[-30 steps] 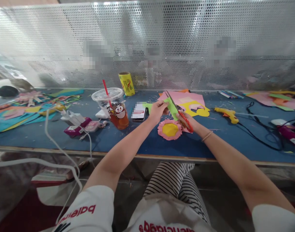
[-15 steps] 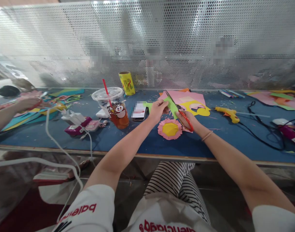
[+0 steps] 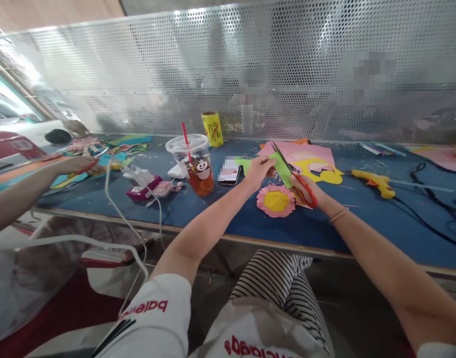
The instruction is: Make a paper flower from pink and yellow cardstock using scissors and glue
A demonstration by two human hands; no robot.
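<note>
My left hand (image 3: 260, 170) pinches a piece of green paper (image 3: 281, 169) above the table. In my right hand (image 3: 309, 190) are red-handled scissors (image 3: 304, 190), fingers closed round the handles. Their blades lie along the green paper, pointing up and left. Just below both hands rests a pink paper flower (image 3: 276, 201) with a yellow centre. Behind the scissors, sheets of pink paper (image 3: 317, 152) and yellow paper (image 3: 334, 175) with a cut-out lie overlapped. Left of my left hand is a phone (image 3: 229, 174), with another bit of green paper beside it.
A lidded drink cup (image 3: 201, 171) with a red straw stands to the left, a yellow can-shaped container (image 3: 212, 129) behind it. Further left are a purple power strip (image 3: 143, 189), white cables and another person's hand (image 3: 76, 164) with scissors. At right lies a yellow glue gun (image 3: 375, 183) with its cord.
The view has swung left, so everything sits further right in the picture. Both my hands keep hold of the green paper and scissors. The neighbour's scissors now show more clearly.
</note>
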